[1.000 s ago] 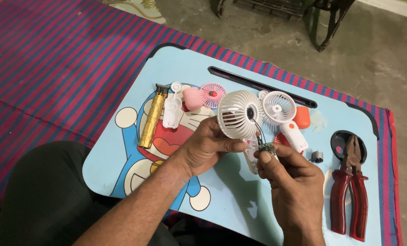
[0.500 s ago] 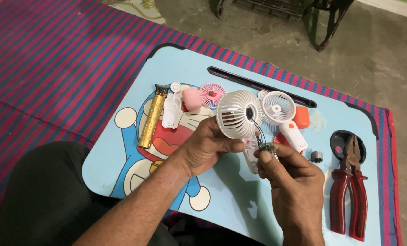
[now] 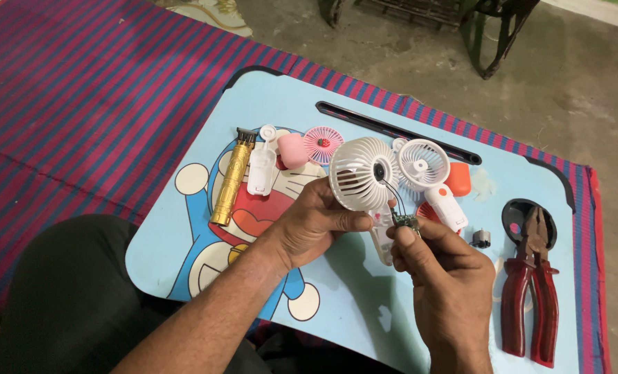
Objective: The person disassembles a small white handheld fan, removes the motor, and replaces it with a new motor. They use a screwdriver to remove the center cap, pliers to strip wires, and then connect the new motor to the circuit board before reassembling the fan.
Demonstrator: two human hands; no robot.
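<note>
L hand (image 3: pixel 316 221) grips fan (image 3: pixel 363 173); R hand (image 3: pixel 447 277) pinches board (image 3: pixel 406 221) just beside it. Wires (image 3: pixel 394 197) thin, taut — a tug could snap them.

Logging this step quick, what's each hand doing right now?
Left hand: closed on the white fan head.
Right hand: fingers pinching the small circuit board wired to the fan head.

- Light blue lap table (image 3: pixel 364 305) with cartoon print, on striped mat (image 3: pixel 80 104).
- Left on it: gold trimmer (image 3: pixel 230 177), clear white casing (image 3: pixel 260 170), pink piece (image 3: pixel 292 150), pink grille (image 3: pixel 323 144).
- Middle: white fan (image 3: pixel 425 166), orange piece (image 3: pixel 458 179).
- Right: small motor (image 3: pixel 481 239), red pliers (image 3: pixel 530 291).
</note>
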